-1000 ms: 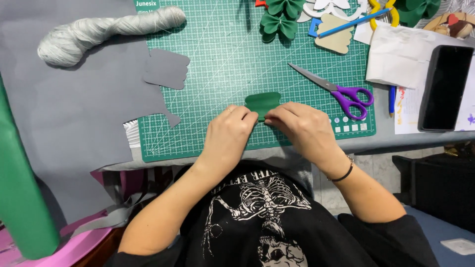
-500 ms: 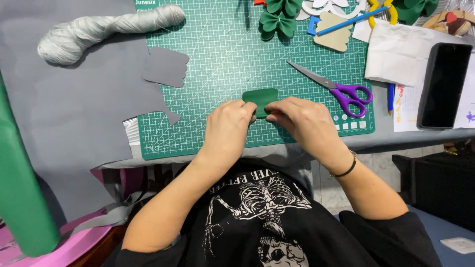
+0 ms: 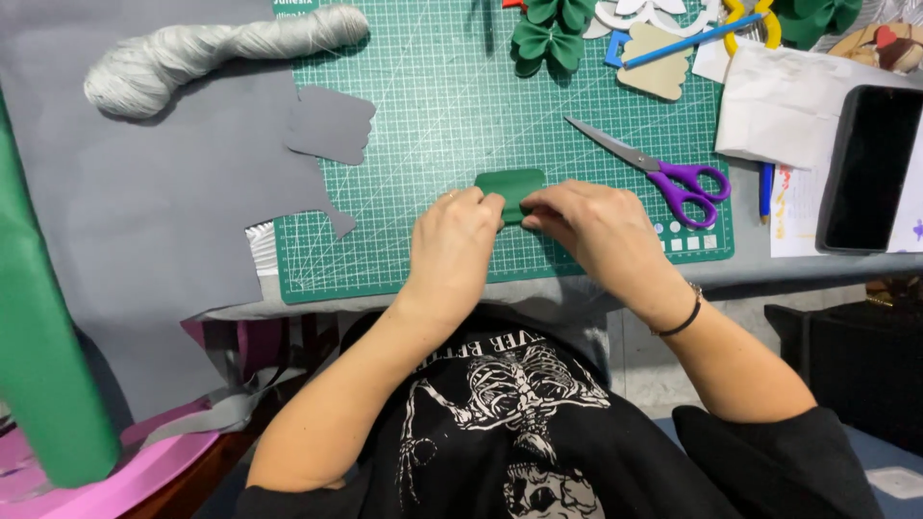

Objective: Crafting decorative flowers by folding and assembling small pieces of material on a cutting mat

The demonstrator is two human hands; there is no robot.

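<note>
We've got the small dark-green felt rectangle [image 3: 510, 185] pinched btwn left hand [image 3: 460, 240] & right hand [image 3: 586, 223], low over the green gridded cutting mat [image 3: 433, 115], mid-counter. It's light, soft, floppy, so we'd grip near edge w/ fingertips. Purple-handled scissors [image 3: 673, 175] lie right.

Dark, blank rectangular phone screen [image 3: 873, 168] on white papers [image 3: 784, 106], right of the cutting mat [image 3: 433, 115]

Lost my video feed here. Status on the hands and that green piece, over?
Left hand and right hand both pinching green foam piece on cutting mat. Purple scissors lying apart, to the right. Nothing in the way.
</note>
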